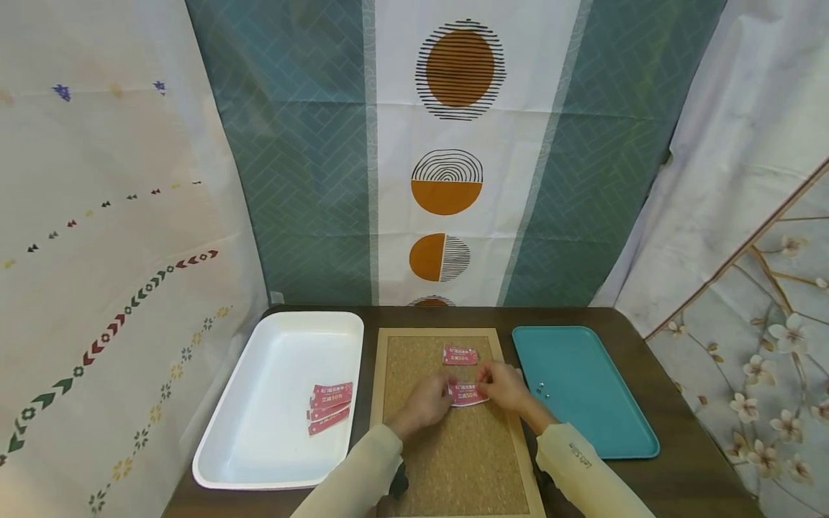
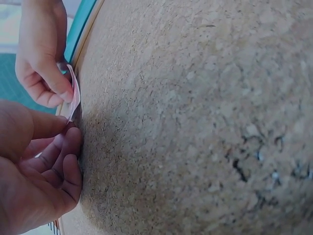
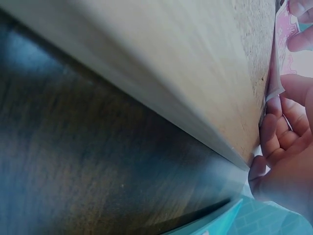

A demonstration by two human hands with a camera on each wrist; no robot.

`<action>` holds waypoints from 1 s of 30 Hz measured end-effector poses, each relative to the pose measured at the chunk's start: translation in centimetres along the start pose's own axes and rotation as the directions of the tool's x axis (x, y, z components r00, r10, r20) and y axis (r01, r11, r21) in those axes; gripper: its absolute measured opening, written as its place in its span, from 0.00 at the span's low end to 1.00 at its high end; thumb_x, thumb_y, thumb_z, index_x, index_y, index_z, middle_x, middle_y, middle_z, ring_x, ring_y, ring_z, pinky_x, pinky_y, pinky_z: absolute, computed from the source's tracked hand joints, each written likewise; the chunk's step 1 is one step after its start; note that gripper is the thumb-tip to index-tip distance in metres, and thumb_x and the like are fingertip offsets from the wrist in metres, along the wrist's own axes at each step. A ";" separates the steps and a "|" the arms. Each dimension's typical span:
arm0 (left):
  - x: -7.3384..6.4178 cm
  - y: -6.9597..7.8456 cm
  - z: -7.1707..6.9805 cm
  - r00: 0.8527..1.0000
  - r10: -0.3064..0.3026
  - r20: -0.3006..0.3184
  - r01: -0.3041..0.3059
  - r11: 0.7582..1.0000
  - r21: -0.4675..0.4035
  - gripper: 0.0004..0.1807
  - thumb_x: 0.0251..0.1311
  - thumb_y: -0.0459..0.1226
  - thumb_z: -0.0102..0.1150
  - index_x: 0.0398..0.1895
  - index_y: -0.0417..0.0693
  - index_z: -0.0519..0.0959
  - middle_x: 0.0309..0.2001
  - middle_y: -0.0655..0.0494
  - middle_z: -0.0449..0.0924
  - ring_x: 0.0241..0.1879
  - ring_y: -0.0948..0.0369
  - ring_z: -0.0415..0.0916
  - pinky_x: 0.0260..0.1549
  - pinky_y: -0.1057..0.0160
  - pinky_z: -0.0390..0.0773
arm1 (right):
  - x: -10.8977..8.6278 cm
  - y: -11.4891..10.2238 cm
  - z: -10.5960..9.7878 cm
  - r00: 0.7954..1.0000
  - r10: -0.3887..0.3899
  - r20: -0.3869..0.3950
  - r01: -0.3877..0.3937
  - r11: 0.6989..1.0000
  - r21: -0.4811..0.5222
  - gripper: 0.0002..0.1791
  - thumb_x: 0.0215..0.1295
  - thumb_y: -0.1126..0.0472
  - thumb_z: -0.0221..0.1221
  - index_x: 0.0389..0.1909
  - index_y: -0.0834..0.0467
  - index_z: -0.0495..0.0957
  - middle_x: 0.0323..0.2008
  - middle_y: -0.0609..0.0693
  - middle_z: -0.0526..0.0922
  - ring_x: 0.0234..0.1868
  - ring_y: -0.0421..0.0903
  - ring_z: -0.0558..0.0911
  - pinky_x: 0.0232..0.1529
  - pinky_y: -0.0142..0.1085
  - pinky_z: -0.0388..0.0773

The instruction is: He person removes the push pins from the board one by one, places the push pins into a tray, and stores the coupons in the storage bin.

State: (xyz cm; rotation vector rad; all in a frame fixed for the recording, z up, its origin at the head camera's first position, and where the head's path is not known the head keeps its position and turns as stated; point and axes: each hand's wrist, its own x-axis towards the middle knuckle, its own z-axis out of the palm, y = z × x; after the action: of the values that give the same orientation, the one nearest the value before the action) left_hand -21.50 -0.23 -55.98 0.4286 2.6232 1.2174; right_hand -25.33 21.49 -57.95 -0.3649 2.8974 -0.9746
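A pink paper coupon [image 1: 466, 393] is held between both hands just over the cork board [image 1: 453, 460]. My left hand [image 1: 429, 400] pinches its left end with thumb and fingers. At the other end, my right hand [image 1: 503, 387] pinches the right edge. Seen from the left wrist, the coupon [image 2: 74, 93] is slightly bent and stands close to the cork. Above it on the board lies another pink coupon [image 1: 460, 355]. In the right wrist view, the right hand [image 3: 288, 142] has its lower fingers near the board's surface.
To the left, a white tray [image 1: 259, 432] holds several pink coupons [image 1: 330, 406]. On the right is a teal tray [image 1: 602, 403] with a few small shiny pieces [image 1: 542, 391] near its left side. The board's wooden frame [image 1: 381, 367] borders the cork on the dark table [image 1: 699, 467].
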 end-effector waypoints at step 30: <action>0.1 0.2 0.1 1.000 -0.001 0.002 0.001 1.000 -0.002 0.18 0.71 0.29 0.61 0.62 0.39 0.80 0.36 0.56 0.79 0.29 0.64 0.72 0.23 0.66 0.70 | 0.3 -0.8 -0.2 0.991 -0.123 0.057 0.124 0.992 -0.016 0.06 0.66 0.72 0.65 0.33 0.59 0.81 0.26 0.45 0.80 0.28 0.39 0.74 0.30 0.33 0.74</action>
State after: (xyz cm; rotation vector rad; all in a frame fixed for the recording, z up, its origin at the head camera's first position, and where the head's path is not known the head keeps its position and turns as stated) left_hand -21.53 0.01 -55.95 0.4282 2.6202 1.2184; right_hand -25.49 20.93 -57.34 -0.5692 2.8652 -0.9371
